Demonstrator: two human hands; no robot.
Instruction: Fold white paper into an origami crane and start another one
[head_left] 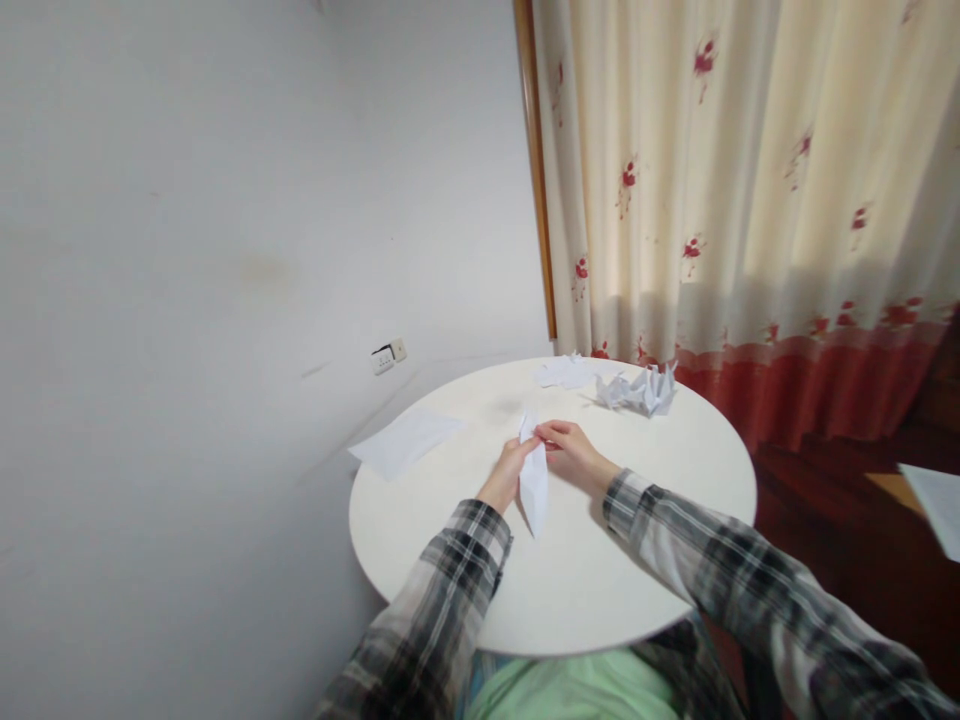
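Note:
A long, narrow piece of folded white paper (534,490) points toward me above the middle of the round white table. My left hand (510,470) is closed on its left side, with the thumb lying over the paper. On the right edge, my right hand (568,447) pinches the same paper near its upper part, fingertips close to the left thumb. The far tip of the paper shows beyond both hands. The fingers of my left hand beneath the paper are hidden.
Folded white paper shapes (641,390) stand at the table's back right, beside flatter white papers (566,372). A flat white sheet (405,440) lies at the left edge of the table (427,540). The wall is close on the left; a curtain (675,200) hangs behind.

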